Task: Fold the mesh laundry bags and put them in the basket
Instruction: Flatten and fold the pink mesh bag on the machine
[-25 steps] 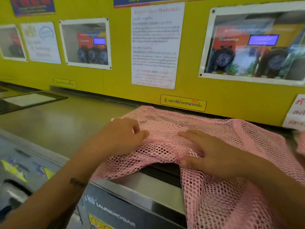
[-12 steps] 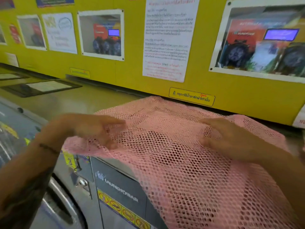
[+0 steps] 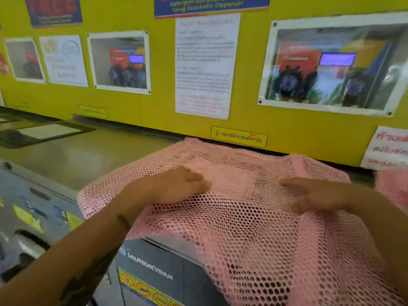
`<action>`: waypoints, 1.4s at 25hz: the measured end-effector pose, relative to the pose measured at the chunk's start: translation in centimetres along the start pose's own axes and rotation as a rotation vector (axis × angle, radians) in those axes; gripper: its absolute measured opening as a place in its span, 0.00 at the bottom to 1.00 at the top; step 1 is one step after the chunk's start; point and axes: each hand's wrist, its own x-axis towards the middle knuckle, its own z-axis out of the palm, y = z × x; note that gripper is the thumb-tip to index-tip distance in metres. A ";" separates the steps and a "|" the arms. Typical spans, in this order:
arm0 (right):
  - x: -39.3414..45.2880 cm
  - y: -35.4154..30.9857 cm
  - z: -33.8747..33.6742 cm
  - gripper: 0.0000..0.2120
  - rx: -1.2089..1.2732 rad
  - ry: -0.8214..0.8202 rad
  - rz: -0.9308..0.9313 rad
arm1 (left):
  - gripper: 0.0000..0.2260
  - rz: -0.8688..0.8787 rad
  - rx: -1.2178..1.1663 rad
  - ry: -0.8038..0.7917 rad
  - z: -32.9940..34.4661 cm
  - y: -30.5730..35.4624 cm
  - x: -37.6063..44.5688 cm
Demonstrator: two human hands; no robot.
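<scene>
Wall (image 3: 141,111): yellow panel filling the upper half of the frame, carrying printed notices and photos of washers.
Machine top (image 3: 72,160): steel surface running across the middle left of the frame, with the grey front panel (image 3: 159,272) dropping away at lower centre.
Mesh laundry bag (image 3: 238,217): pink net lying spread over the machine top at centre right, its near part hanging down over the front panel toward the lower right corner.
Second pink mesh (image 3: 395,186): a bit of similar net showing at the right edge; too little is showing to say what it is.
Left hand (image 3: 176,186): lying flat on the bag at centre, fingers straight and together, pressing the net rather than gripping it.
Right hand (image 3: 313,193): resting on the bag right of centre, fingers stretched toward the left hand, thumb low; it is blurred, but nothing is looking pinched.
Basket: not showing anywhere in the frame.
Step, as I judge it: smoothing the bag flat before a fold is being made.
Risk: so much net is hanging over the edge that its weight may be pulling against the palms; if either hand is lifting to start the fold, the bag could be sliding off the smooth steel.
Risk: fingertips could be catching in the open holes, dragging the layers askew and leaving a crooked fold.
</scene>
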 end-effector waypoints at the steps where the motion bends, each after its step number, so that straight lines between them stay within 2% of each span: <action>1: -0.3 0.5 -0.3 0.62 -0.028 0.026 0.033 | 0.36 -0.002 -0.007 0.005 -0.3 0.2 0.2; 3: -0.4 0.6 -0.3 0.49 -0.092 0.112 0.065 | 0.35 -0.021 -0.006 0.093 -0.5 0.8 0.5; 5: -0.2 0.0 0.0 0.44 -0.116 0.118 0.108 | 0.36 -0.001 0.006 0.102 -0.3 1.5 1.2; 8: -0.6 0.1 0.9 0.48 -0.146 0.019 0.137 | 0.33 0.038 0.010 -0.006 -0.3 2.6 1.8; 10: -2.5 1.4 0.7 0.52 -0.163 0.046 0.084 | 0.28 0.059 0.065 0.021 -1.3 3.2 1.5; 12: -5.8 2.9 -0.9 0.45 -0.117 0.181 0.054 | 0.24 0.134 0.072 0.117 -2.3 4.6 1.5; 15: -10.3 6.4 -4.1 0.34 0.007 0.484 0.123 | 0.18 0.343 -0.050 0.246 -2.8 8.6 1.9; 17: -12.7 9.6 -5.2 0.27 0.026 0.670 0.169 | 0.14 0.472 -0.103 0.208 -2.5 12.5 2.1; 19: -14.1 13.2 -5.4 0.23 0.054 0.744 0.210 | 0.13 0.565 -0.143 0.103 -2.0 16.0 2.5; 22: -15.7 17.0 -5.8 0.17 0.216 0.718 0.241 | 0.15 0.647 -0.064 -0.021 -1.0 20.8 3.2; 26: -15.9 18.8 -4.7 0.24 0.023 0.328 0.333 | 0.18 0.633 0.049 -0.055 -0.3 26.2 3.7; 27: -15.7 18.7 -4.3 0.24 -0.001 0.315 0.312 | 0.18 0.604 0.052 -0.055 0.0 27.4 4.0; 29: -14.9 18.9 -4.2 0.22 0.069 0.469 0.179 | 0.18 0.565 0.084 0.040 0.9 29.5 4.7; 32: -15.1 18.4 -6.2 0.12 0.287 0.731 -0.080 | 0.24 0.493 0.079 0.399 2.3 31.9 6.8; 33: -15.2 18.1 -6.9 0.10 0.317 0.777 -0.143 | 0.28 0.439 0.030 0.430 2.6 32.5 7.6; 35: -15.2 17.4 -8.1 0.05 0.404 0.855 -0.263 | 0.31 0.363 -0.102 0.370 2.9 33.4 9.0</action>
